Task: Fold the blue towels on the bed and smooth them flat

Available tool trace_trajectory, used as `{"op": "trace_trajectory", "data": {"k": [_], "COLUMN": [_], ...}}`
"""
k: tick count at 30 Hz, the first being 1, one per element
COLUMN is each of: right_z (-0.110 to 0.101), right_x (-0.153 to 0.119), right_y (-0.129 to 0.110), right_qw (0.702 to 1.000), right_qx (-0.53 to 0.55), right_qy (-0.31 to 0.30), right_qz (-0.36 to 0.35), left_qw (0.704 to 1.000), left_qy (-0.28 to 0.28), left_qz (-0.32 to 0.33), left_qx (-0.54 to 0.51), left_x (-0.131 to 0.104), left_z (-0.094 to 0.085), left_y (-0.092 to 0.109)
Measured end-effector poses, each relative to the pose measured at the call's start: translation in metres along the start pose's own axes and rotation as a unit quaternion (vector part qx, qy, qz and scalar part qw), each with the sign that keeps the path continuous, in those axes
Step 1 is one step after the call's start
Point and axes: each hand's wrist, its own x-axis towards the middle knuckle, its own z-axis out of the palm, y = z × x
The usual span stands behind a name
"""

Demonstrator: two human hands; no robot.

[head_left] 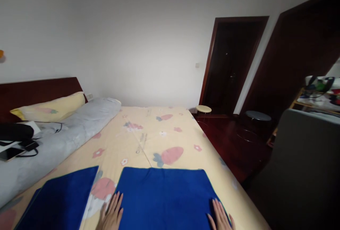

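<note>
A blue cloth (164,194) with a thin green edge lies spread flat on the bed in front of me. My left hand (113,213) rests on its left edge with the fingers stretched out. On the cloth's right edge, my right hand (220,216) lies with its fingers spread. Neither hand grips anything. To the left, apart from the first cloth, is a second blue cloth (61,198), which looks folded or stacked in layers. The near sides of both cloths run out of view.
The bed sheet (148,141) is yellow with strawberries and flowers. A grey rolled quilt (79,127) runs along the left, with a yellow pillow (55,107), a phone (10,153) and cables. Right of the bed are a round stool (203,109), a dark stool (258,116) and a dark chair back (305,159).
</note>
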Motion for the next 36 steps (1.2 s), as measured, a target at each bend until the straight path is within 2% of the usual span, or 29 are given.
{"op": "trace_trajectory", "data": {"k": [2, 6, 8, 9, 10, 12, 14, 16, 18, 20, 21, 22, 24, 26, 28, 30, 31, 33, 34, 36], "right_z": [0.013, 0.040, 0.050, 0.052, 0.053, 0.049, 0.040, 0.029, 0.021, 0.017, 0.017, 0.018, 0.024, 0.032, 0.041, 0.049, 0.053, 0.056, 0.056, 0.053], "right_x": [0.012, 0.043, 0.057, 0.063, 0.069, 0.077, 0.079, 0.076, 0.070, 0.064, 0.064, 0.064, 0.070, 0.080, 0.090, 0.098, 0.101, 0.107, 0.110, 0.118], "right_y": [-0.048, -0.158, -0.190, -0.196, -0.195, -0.170, -0.122, -0.062, -0.009, 0.024, 0.028, 0.024, -0.007, -0.060, -0.119, -0.167, -0.184, -0.199, -0.197, -0.179], "right_qw": [0.999, 0.979, 0.966, 0.960, 0.955, 0.960, 0.978, 0.990, 0.992, 0.992, 0.994, 0.995, 0.998, 0.996, 0.983, 0.966, 0.957, 0.945, 0.942, 0.947], "right_qx": [0.016, 0.087, 0.105, 0.110, 0.111, 0.100, 0.066, 0.023, -0.005, -0.027, -0.036, -0.041, -0.031, 0.009, 0.062, 0.101, 0.114, 0.129, 0.130, 0.118], "right_qy": [0.011, -0.060, -0.110, -0.135, -0.156, -0.174, -0.161, -0.137, -0.130, -0.117, -0.104, -0.086, -0.061, -0.072, -0.116, -0.152, -0.168, -0.197, -0.207, -0.218], "right_qz": [-0.041, -0.175, -0.208, -0.221, -0.225, -0.194, -0.111, -0.028, 0.008, 0.026, 0.030, 0.027, 0.002, -0.054, -0.125, -0.184, -0.205, -0.229, -0.230, -0.204], "left_qw": [0.998, 0.984, 0.981, 0.979, 0.978, 0.981, 0.989, 0.996, 0.994, 0.991, 0.991, 0.992, 0.997, 0.999, 0.994, 0.986, 0.983, 0.980, 0.980, 0.982], "left_qy": [0.013, 0.003, -0.033, -0.055, -0.074, -0.094, -0.089, -0.083, -0.091, -0.093, -0.086, -0.075, -0.047, -0.026, -0.019, -0.043, -0.060, -0.085, -0.090, -0.092], "left_qz": [0.042, 0.143, 0.155, 0.156, 0.153, 0.129, 0.074, -0.004, -0.061, -0.091, -0.095, -0.092, -0.055, 0.016, 0.083, 0.126, 0.134, 0.135, 0.131, 0.114], "left_qx": [-0.035, -0.105, -0.115, -0.117, -0.119, -0.113, -0.087, -0.044, -0.008, 0.023, 0.034, 0.039, 0.025, -0.017, -0.064, -0.103, -0.114, -0.123, -0.122, -0.118], "left_x": [0.010, 0.040, 0.057, 0.064, 0.071, 0.082, 0.088, 0.088, 0.085, 0.083, 0.083, 0.084, 0.088, 0.093, 0.098, 0.101, 0.103, 0.108, 0.111, 0.118], "left_z": [0.002, 0.002, -0.001, -0.003, -0.005, -0.010, -0.013, -0.015, -0.018, -0.022, -0.024, -0.026, -0.028, -0.027, -0.022, -0.016, -0.013, -0.007, -0.005, -0.004], "left_y": [0.038, 0.139, 0.174, 0.183, 0.185, 0.168, 0.130, 0.081, 0.036, 0.008, 0.003, 0.004, 0.026, 0.067, 0.116, 0.160, 0.176, 0.192, 0.191, 0.175]}}
